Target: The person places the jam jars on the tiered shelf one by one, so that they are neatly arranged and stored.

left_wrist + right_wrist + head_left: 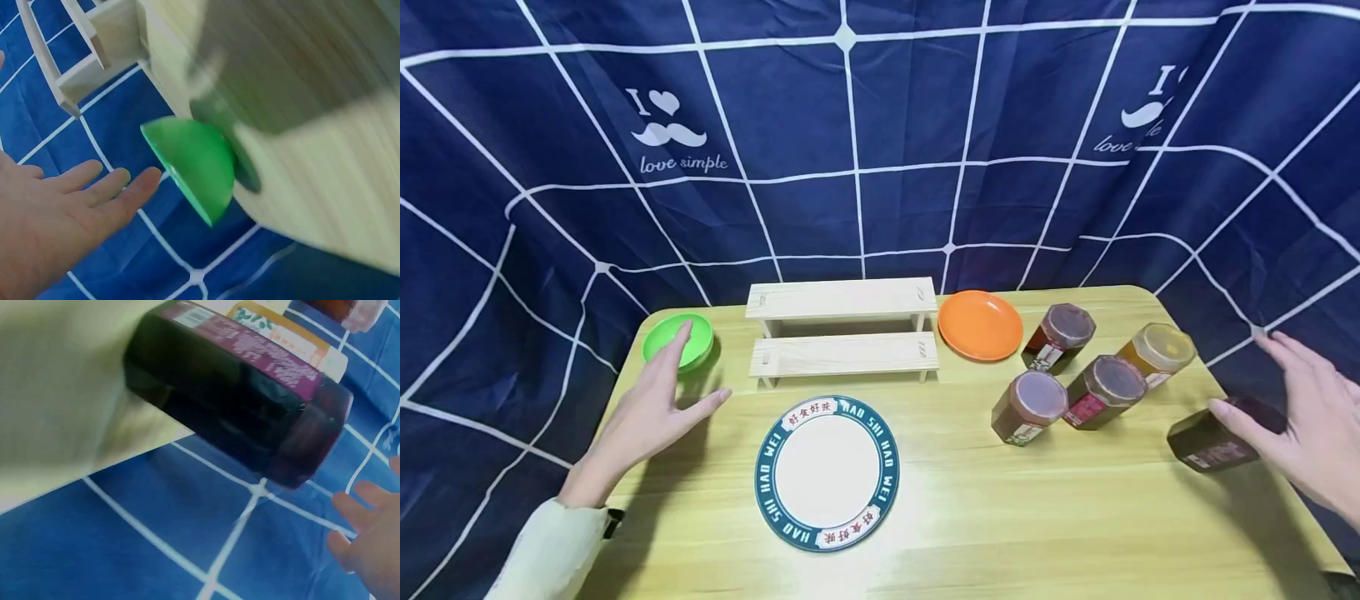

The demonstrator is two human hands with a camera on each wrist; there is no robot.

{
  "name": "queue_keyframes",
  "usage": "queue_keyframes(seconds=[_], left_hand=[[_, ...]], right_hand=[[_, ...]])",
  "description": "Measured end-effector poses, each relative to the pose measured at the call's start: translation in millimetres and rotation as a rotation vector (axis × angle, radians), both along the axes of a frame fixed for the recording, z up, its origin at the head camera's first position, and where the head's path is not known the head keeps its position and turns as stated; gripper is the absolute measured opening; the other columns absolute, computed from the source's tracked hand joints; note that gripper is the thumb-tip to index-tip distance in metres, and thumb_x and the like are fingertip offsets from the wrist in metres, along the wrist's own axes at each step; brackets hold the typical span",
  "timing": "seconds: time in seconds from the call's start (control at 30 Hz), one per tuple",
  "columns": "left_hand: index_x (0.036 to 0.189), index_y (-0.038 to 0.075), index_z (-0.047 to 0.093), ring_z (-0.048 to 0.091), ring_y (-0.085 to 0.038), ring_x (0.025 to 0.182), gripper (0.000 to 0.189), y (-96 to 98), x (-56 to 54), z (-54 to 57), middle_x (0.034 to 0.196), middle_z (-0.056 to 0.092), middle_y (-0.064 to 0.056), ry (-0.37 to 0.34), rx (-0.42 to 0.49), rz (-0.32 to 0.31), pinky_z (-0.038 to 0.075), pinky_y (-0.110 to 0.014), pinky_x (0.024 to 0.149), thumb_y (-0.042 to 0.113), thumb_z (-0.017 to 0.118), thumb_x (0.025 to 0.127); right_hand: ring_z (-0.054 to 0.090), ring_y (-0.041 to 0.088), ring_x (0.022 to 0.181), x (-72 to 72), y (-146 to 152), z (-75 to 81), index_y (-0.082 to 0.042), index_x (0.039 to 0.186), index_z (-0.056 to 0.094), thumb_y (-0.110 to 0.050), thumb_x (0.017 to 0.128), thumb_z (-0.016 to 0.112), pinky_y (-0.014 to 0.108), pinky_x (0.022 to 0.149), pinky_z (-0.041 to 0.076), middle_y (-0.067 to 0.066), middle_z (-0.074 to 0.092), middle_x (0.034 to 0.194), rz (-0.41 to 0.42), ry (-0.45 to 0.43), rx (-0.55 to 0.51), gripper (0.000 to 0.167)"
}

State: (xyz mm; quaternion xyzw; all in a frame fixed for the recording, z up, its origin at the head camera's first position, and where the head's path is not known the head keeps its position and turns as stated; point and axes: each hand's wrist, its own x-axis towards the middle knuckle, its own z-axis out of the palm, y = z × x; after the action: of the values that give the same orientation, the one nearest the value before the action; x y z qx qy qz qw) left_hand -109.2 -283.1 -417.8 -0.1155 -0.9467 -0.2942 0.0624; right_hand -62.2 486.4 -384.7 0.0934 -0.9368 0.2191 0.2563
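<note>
My left hand [643, 412] hovers with spread fingers over the table's left side, just in front of a green bowl [698, 340]. In the left wrist view its fingers stay apart from the bowl [200, 165]. At the right edge my right hand [1311, 421] is held above a dark jar with a purple label [1213, 446]. The right wrist view shows a gap between the fingertips and this jar [219, 394]. Several more jars stand to its left: a red-brown jar [1028, 408], a jar with a pink label [1103, 392], a dark red jar [1056, 337] and a yellow jar [1156, 354].
A plate with a teal rim [765, 475] lies at the table's middle. Behind it stands a two-step wooden rack [844, 356], with an orange plate [980, 325] to its right. A dark blue cloth [902, 108] with white lines hangs around the table's back and sides.
</note>
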Motion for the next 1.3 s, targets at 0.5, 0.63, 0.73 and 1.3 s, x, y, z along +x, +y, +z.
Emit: queue_keyframes(seconds=[0.5, 0.63, 0.73, 1.3], left_hand=[[0.176, 0.034, -0.004, 0.034, -0.055, 0.152, 0.12, 42.2, -44.8, -27.8, 0.171, 0.024, -0.032, -0.213, 0.462, -0.042, 0.041, -0.073, 0.116, 0.026, 0.086, 0.097], [0.176, 0.035, -0.004, 0.036, -0.056, 0.151, 0.123, 47.1, -52.4, -35.6, 0.17, 0.024, -0.032, -0.241, 0.567, -0.089, 0.038, -0.073, 0.119, 0.014, 0.086, 0.096], [0.176, 0.034, -0.002, 0.038, -0.054, 0.149, 0.124, 50.9, -57.0, -40.0, 0.172, 0.021, -0.028, -0.248, 0.622, -0.145, 0.042, -0.071, 0.115, 0.005, 0.086, 0.094], [0.176, 0.035, 0.009, 0.053, -0.035, 0.127, 0.114, 50.5, -79.3, -59.5, 0.147, 0.049, -0.022, -0.179, 0.556, -0.151, 0.058, -0.046, 0.095, 0.014, 0.087, 0.096]], right_hand=[[0.052, -0.002, 0.133, 36.2, 24.2, -48.6, -0.009, 0.166, 0.039, 0.019, 0.088, 0.065, 0.007, 0.112, 0.036, -0.012, 0.051, 0.153, -0.046, -0.027, -0.499, 0.087], [0.057, -0.005, 0.128, 42.9, 30.4, -59.1, -0.014, 0.163, 0.042, 0.026, 0.086, 0.063, 0.004, 0.103, 0.042, -0.013, 0.059, 0.147, 0.032, -0.088, -0.672, 0.09], [0.064, -0.006, 0.119, 44.7, 35.2, -65.9, -0.013, 0.158, 0.048, 0.034, 0.081, 0.064, 0.005, 0.097, 0.048, -0.011, 0.068, 0.137, 0.136, -0.121, -0.813, 0.091], [0.078, 0.008, 0.094, 32.5, 33.5, -84.2, 0.0, 0.14, 0.056, 0.045, 0.073, 0.063, 0.017, 0.082, 0.061, 0.002, 0.077, 0.12, 0.243, -0.149, -0.944, 0.081]])
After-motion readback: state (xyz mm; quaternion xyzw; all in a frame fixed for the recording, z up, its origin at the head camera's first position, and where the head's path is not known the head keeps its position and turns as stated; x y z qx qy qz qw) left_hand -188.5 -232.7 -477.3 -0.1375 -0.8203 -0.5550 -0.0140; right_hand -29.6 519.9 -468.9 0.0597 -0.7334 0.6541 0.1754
